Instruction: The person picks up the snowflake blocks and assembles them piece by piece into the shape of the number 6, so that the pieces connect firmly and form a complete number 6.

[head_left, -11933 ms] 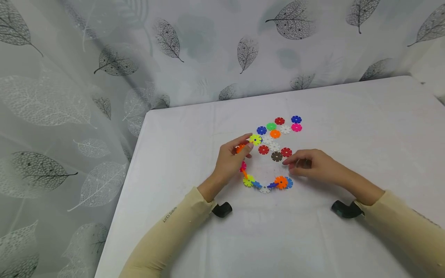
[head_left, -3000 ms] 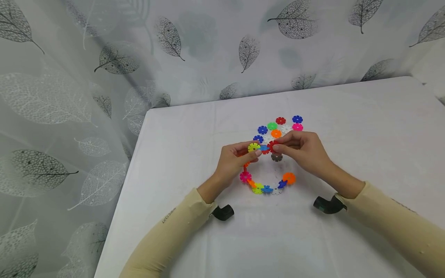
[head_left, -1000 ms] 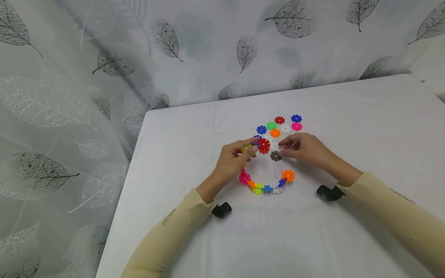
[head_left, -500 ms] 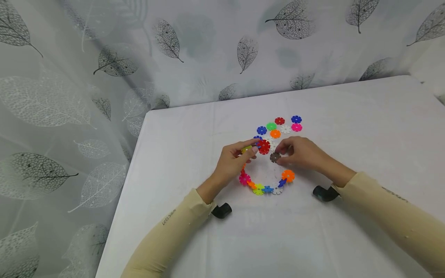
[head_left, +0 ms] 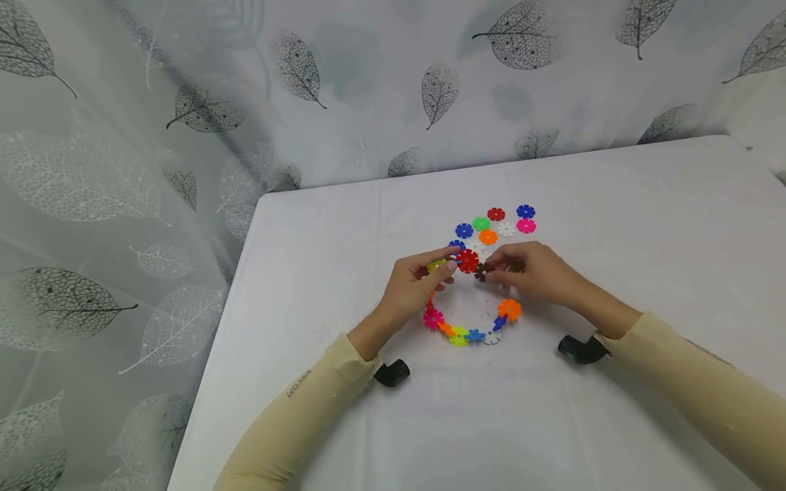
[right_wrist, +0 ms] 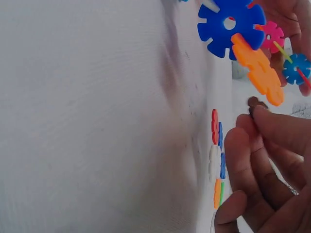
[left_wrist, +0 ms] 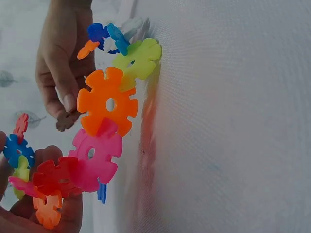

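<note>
My left hand (head_left: 408, 283) grips one end of a curved chain of interlocked snowflake discs. Past its fingertips a red disc (head_left: 467, 260) ends the chain, joined to a blue disc (left_wrist: 18, 151). From the hand the chain curves down through pink (head_left: 432, 319), yellow and white discs to an orange disc (head_left: 510, 310) at the other end. My right hand (head_left: 534, 273) pinches a brown snowflake disc (head_left: 481, 273) between thumb and fingertips, right beside the red disc. In the right wrist view the brown disc (right_wrist: 255, 103) shows only partly past the thumb.
Several loose discs lie flat beyond the hands, among them green (head_left: 482, 224), orange (head_left: 488, 237), pink (head_left: 526, 226) and blue (head_left: 525, 211) ones. The white-covered table (head_left: 307, 273) meets a leaf-print curtain (head_left: 368, 82) at the back and left.
A blue and a red disc have joined the left-hand end of the chain since the oldest frame. My right hand let go of the red disc, then picked up the brown one and brought it leftward.
</note>
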The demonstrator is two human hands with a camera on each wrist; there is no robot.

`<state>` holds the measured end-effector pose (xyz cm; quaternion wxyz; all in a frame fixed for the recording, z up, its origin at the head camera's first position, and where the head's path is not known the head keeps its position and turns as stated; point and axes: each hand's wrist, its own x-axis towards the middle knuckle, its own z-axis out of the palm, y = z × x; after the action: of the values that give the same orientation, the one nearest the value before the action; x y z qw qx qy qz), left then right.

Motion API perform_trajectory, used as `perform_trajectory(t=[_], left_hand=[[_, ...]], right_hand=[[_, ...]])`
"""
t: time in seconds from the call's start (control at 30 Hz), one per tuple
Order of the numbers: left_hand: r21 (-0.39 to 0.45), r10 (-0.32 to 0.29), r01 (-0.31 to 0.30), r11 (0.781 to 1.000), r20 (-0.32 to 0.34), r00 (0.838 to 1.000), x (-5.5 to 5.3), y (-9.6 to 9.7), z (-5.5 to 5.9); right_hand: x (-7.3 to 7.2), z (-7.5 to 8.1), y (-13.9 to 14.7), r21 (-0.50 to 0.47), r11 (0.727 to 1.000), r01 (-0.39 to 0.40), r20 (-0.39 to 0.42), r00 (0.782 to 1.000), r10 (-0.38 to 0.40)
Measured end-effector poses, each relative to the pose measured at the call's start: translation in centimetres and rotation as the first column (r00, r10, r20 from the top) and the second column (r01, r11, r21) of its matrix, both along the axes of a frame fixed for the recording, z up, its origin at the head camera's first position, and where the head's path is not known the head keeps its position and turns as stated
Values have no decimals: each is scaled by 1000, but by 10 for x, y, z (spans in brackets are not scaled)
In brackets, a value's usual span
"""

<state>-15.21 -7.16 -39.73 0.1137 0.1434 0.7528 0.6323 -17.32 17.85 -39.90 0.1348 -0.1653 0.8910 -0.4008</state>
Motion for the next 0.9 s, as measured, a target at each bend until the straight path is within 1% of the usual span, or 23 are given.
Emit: perform_trajectory(t=[0.13,0.23,0.33,0.47,0.57,0.7,0.8,0.9], left_hand=[[4,5,-5,1000,18,1000,0,0,0],[3,9,-10,1000,29,1000,0,0,0],[-5,14,-14,1000,34,999,-1,0,0],[-12,19,-19,1000,31,999,-1,0,0],[-17,23,-23,1000,34,999,-1,0,0],[-25,26,-25,999,45,999,0,0,1],[-24,20,-19,1000,47,999,0,0,1],[-20,13,-12,1000,42,999,0,0,1]], right_hand=[[4,4,0,-87,994,59,-10,998,-60],[7,5,0,-155,984,83,-15,996,-86],[10,6,0,-221,971,86,-12,996,-91],[13,7,-1,-274,959,76,-16,996,-83],[14,8,-2,-282,957,71,-27,996,-81],[16,7,-3,-263,962,73,-64,994,-93],[18,6,-5,-231,970,77,-111,988,-105],[19,5,-6,-190,978,87,-168,978,-120]])
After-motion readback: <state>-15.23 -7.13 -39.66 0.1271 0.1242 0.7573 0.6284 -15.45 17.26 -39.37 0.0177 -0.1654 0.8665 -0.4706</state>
